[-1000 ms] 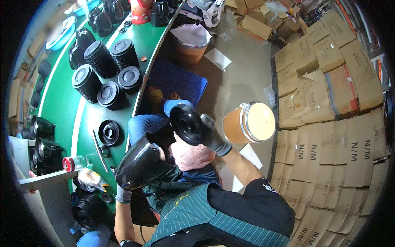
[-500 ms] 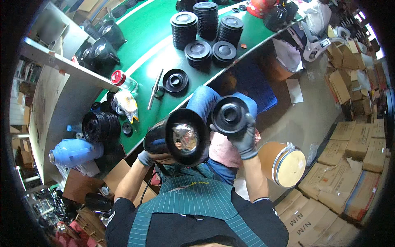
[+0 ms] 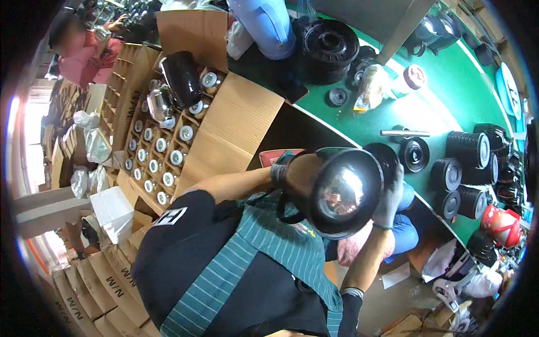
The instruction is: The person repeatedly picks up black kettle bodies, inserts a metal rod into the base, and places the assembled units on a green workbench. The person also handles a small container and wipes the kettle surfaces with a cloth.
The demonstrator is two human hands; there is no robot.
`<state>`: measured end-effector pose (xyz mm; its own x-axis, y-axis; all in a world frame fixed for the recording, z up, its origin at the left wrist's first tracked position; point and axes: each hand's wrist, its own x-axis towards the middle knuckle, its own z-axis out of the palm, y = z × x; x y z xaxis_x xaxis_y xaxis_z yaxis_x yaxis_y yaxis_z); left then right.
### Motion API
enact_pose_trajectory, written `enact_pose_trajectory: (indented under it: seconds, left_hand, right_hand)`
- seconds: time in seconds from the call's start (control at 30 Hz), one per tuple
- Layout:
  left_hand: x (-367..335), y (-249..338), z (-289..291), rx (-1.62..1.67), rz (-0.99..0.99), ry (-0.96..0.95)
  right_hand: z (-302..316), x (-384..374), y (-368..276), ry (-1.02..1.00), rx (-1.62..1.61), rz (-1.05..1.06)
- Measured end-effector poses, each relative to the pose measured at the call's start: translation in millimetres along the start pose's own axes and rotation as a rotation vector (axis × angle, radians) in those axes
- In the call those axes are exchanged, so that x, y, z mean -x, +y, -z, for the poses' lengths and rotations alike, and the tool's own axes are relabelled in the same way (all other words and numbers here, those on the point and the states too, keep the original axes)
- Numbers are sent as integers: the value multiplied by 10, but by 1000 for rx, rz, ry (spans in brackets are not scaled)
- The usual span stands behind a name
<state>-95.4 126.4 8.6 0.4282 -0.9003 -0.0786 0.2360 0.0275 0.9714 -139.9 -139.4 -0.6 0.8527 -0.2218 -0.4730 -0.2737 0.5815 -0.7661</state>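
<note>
My left hand, partly hidden, is closed round the side of a black jug body with a handle. Its round mouth faces up and shows a shiny silvery liner. In its grey glove, my right hand grips a round black lid just beyond the jug's rim; the jug covers part of this lid. Both are held over my lap. On the green table ahead lie a metal tube and another black lid.
An open carton at left holds several silvery liners in dividers, a black jug body lying on top. Stacks of black lids stand at right. A red-capped jar and a blue jug sit farther off. Someone in red is at far left.
My view has swung left, bringing the liner carton into sight. The jug body and the lid are closer together, the jug now overlapping the lid. Both hands keep their hold.
</note>
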Motion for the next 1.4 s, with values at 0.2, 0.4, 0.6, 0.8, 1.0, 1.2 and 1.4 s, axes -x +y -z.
enact_pose_trajectory:
  seconds: [0.2, 0.4, 0.6, 0.8, 1.0, 1.2, 1.4]
  left_hand:
    - [795, -15, 314, 65, 147, 281]
    - [700, -186, 651, 208, 173, 355]
    - [250, -367, 742, 386, 153, 296]
    - [37, -358, 901, 485, 213, 304]
    - [-284, 279, 1203, 59, 365, 323]
    - [-869, 1798, -264, -833, 96, -249]
    - [-805, 1565, -1008, -716, -186, -375]
  right_hand:
    - [327, -594, 477, 191, 387, 202]
    - [797, -740, -44, 453, -74, 341]
    - [578, -745, -382, 587, -147, 103]
    - [102, 460, -74, 287, -39, 247]
    - [-209, 1174, 157, 10, -368, 121]
    - [254, 1025, 1040, -293, -1050, 233]
    - [448, 1166, 1238, 87, -476, 639]
